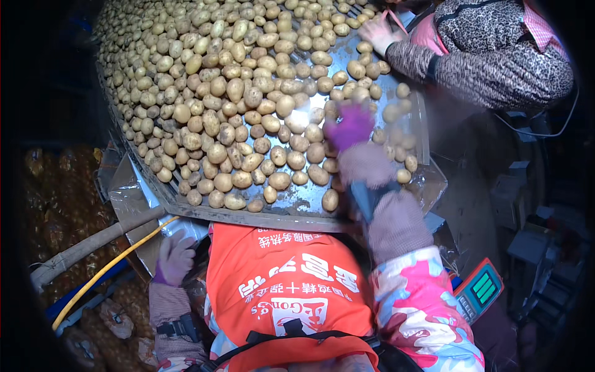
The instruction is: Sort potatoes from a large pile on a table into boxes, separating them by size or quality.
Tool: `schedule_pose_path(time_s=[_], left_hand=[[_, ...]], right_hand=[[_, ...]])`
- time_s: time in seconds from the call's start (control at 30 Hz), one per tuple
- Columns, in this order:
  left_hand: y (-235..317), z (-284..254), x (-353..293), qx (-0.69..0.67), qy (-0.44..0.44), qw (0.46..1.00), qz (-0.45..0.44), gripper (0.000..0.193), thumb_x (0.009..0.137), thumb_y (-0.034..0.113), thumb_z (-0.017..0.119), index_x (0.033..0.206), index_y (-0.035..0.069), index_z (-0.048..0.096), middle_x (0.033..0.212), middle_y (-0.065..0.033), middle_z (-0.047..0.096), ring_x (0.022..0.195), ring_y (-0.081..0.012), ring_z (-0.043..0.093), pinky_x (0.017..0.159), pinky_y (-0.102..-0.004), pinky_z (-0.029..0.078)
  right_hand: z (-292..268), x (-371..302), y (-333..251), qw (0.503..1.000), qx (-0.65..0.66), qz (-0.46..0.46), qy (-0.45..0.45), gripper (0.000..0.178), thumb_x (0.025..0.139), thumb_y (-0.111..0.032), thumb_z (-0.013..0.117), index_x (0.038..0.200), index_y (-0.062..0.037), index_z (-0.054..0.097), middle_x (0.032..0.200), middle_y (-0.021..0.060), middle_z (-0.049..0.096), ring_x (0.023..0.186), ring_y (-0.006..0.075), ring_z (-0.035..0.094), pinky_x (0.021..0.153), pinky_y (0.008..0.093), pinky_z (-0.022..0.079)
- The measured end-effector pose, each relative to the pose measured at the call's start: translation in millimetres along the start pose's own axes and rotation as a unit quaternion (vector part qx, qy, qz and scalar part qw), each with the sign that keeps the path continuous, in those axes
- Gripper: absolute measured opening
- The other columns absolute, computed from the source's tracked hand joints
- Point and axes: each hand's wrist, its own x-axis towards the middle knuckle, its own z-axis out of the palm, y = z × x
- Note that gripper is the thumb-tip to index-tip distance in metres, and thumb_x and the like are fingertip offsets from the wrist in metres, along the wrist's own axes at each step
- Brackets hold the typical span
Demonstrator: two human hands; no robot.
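A great heap of potatoes point(214, 124) covers the metal sorting table point(300, 202) before me. My right hand point(351, 126), in a purple glove, reaches over the table's right part among loose potatoes. Motion blurs its fingers, so whether they hold a potato cannot be made out. To its right, several blurred potatoes point(392, 113) lie near the table's edge. Below the table's near left corner hangs my left hand point(175, 257), in a greyish-purple glove. Its fingers are apart and it holds nothing visible.
A co-worker's hand point(381, 34) rests at the table's far right. A bamboo pole point(93, 245) and a yellow hose point(114, 263) run off to the left. Filled net sacks point(65, 204) stand at left. A scale display point(480, 290) is at lower right, by my right arm.
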Motion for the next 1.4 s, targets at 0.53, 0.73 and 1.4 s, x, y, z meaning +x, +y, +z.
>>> schedule_pose_path(time_s=[0.53,0.73,1.4], left_hand=[[-48.0,119.4,131.4,0.235,0.043,0.968,-0.077,0.056,0.095,0.052,0.045,0.131,0.009,0.050,0.115,-0.0084,0.066,0.088,-0.0202,0.066,0.067,-0.0309,0.051],[-48.3,119.9,129.8,0.186,0.059,0.977,-0.081,0.055,0.097,0.050,0.044,0.130,0.007,0.049,0.114,-0.0093,0.065,0.087,-0.0209,0.066,0.068,-0.0317,0.053],[-51.8,119.1,129.1,0.186,0.096,0.974,-0.081,0.055,0.095,0.051,0.045,0.127,0.007,0.052,0.112,-0.0092,0.066,0.086,-0.0204,0.066,0.069,-0.0330,0.052]], right_hand=[[21.6,-78.3,-44.3,0.973,0.107,-0.207,0.005,0.041,0.078,-0.027,0.063,0.115,-0.0103,0.058,0.119,0.0148,0.054,0.114,0.0343,0.049,0.099,0.0518,0.034],[1.9,-77.7,8.2,0.975,0.124,-0.185,-0.010,0.038,0.073,-0.024,0.065,0.107,-0.0093,0.059,0.108,0.0126,0.057,0.096,0.0327,0.055,0.081,0.0477,0.041],[-1.0,-71.9,10.2,0.988,0.071,-0.132,-0.047,0.019,0.077,-0.015,0.067,0.093,-0.0049,0.063,0.091,0.0136,0.061,0.084,0.0326,0.058,0.069,0.0455,0.045]])
